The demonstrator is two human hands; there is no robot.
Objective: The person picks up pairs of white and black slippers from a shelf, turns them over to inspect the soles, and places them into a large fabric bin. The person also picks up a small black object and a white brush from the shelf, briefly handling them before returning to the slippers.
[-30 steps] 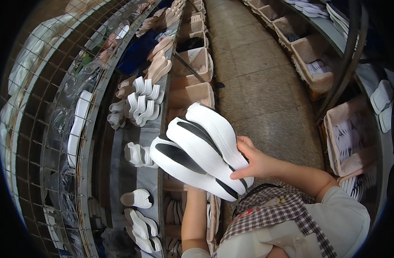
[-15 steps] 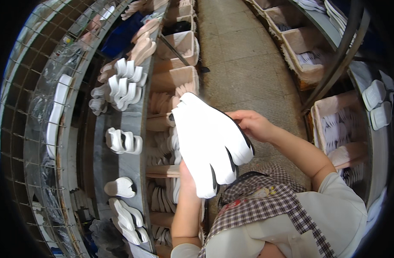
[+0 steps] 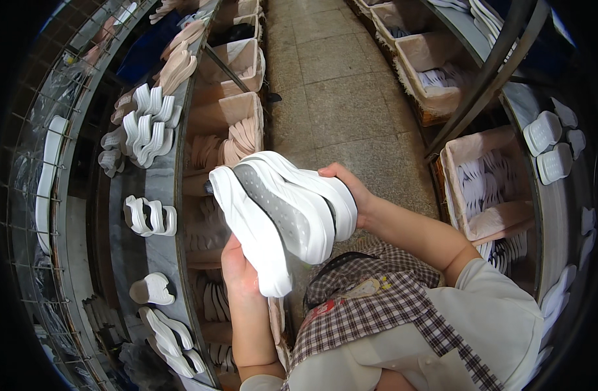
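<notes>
The floor (image 3: 312, 98) consists of grey-brown slabs with visible joints and forms a narrow aisle extending toward the upper edge of the view. A long shelf with a marbled grey top (image 3: 162, 254) lines the left side; a second grey shelf (image 3: 553, 215) lines the right. Along both sides of the aisle stands a row of bins, including a left bin (image 3: 227, 107) and a right bin (image 3: 501, 218), each with a pale pink cloth lining. Dark metal posts (image 3: 502, 52) slant beside the right shelf. Wire mesh (image 3: 25, 301) borders the far left. Light is brighter over the aisle and dimmer beneath the shelves.
</notes>
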